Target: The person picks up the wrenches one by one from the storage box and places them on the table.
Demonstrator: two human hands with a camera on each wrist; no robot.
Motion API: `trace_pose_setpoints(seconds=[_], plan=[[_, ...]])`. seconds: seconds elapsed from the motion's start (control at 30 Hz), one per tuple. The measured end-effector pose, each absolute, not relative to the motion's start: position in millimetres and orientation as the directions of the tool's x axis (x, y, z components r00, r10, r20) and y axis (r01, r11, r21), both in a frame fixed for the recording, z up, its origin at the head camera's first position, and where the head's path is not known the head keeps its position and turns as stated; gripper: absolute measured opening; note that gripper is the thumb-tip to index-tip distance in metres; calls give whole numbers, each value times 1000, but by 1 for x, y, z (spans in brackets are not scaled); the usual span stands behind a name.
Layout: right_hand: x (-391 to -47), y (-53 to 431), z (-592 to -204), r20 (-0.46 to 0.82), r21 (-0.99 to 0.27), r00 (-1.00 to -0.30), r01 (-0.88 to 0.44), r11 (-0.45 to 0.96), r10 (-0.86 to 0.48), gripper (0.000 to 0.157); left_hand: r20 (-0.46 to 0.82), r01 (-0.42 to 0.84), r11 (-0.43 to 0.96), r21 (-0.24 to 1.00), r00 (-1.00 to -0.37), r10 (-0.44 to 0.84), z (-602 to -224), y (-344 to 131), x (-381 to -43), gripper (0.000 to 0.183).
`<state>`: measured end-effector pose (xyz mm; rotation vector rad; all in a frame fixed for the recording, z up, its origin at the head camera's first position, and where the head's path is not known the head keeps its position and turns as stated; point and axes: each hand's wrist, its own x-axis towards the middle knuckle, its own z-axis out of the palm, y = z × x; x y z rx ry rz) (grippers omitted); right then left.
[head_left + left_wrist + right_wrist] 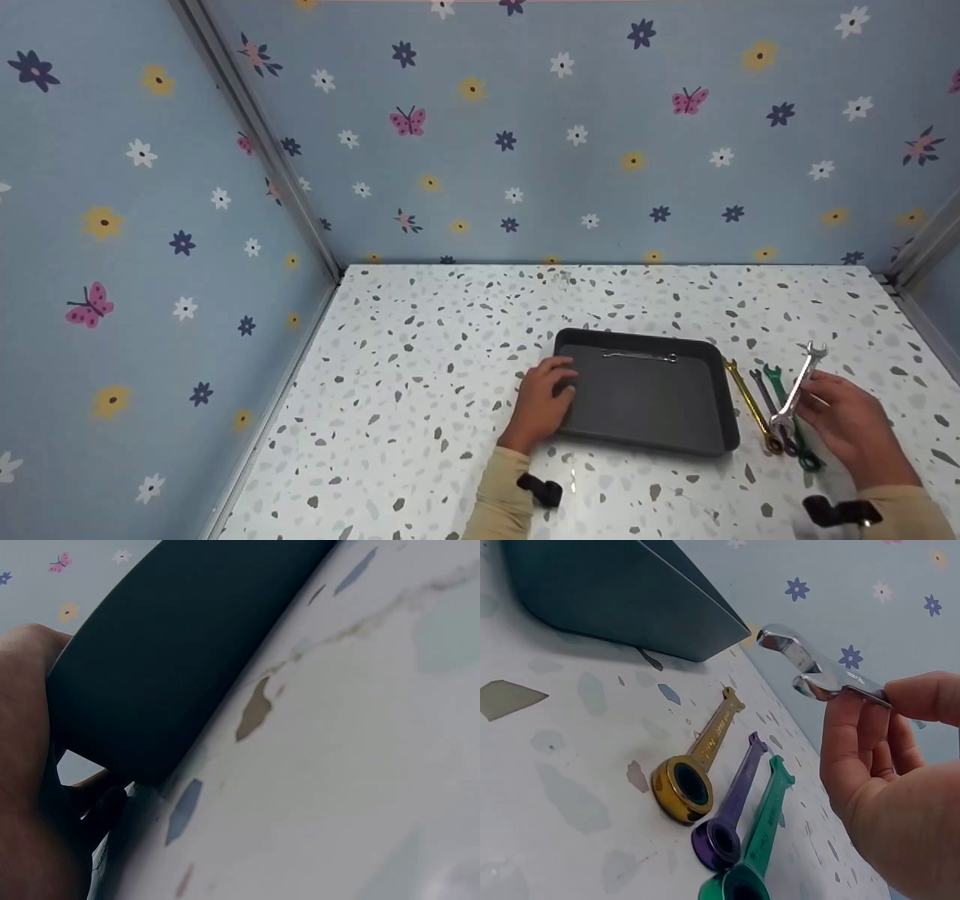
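Note:
My right hand (851, 420) pinches a silver combination wrench (797, 386) between thumb and fingers, lifted above the table. In the right wrist view, an end of the silver wrench (810, 671) juts out past the fingertips. Beneath it on the table lie a gold wrench (750, 401), a purple wrench (739, 787) and a green wrench (766, 821), side by side. My left hand (538, 405) grips the left rim of a dark grey tray (637, 409); in the left wrist view the hand wraps the tray's wall (165, 652). Inside the tray, near its far wall, lies a small silver wrench (640, 356).
The tray and loose wrenches lie on a white speckled table (390, 390). A blue flowered back wall (525, 172) rises behind it, and a matching side panel (142, 285) with a metal frame bounds the left.

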<state>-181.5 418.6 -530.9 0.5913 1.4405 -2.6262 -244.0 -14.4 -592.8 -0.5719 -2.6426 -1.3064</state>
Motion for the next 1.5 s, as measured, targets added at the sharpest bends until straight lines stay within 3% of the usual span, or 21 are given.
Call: trace_pose_setpoints(seconds=[0.33, 0.7, 1.03, 1.5], plan=[[-175, 431, -533, -402, -763, -913, 287, -580, 77, 24, 260, 371, 558, 742, -927, 271, -593, -14, -245, 26], [-168, 444, -541, -401, -783, -912, 291, -550, 88, 21, 319, 430, 534, 728, -902, 291, -591, -15, -243, 24], [-167, 452, -545, -537, -758, -825, 381, -529, 175, 20, 321, 427, 543, 723, -904, 283, -591, -15, -243, 23], [-164, 459, -553, -510, -839, -824, 413, -354, 249, 19, 268, 380, 550, 744, -923, 274, -593, -14, -244, 25]])
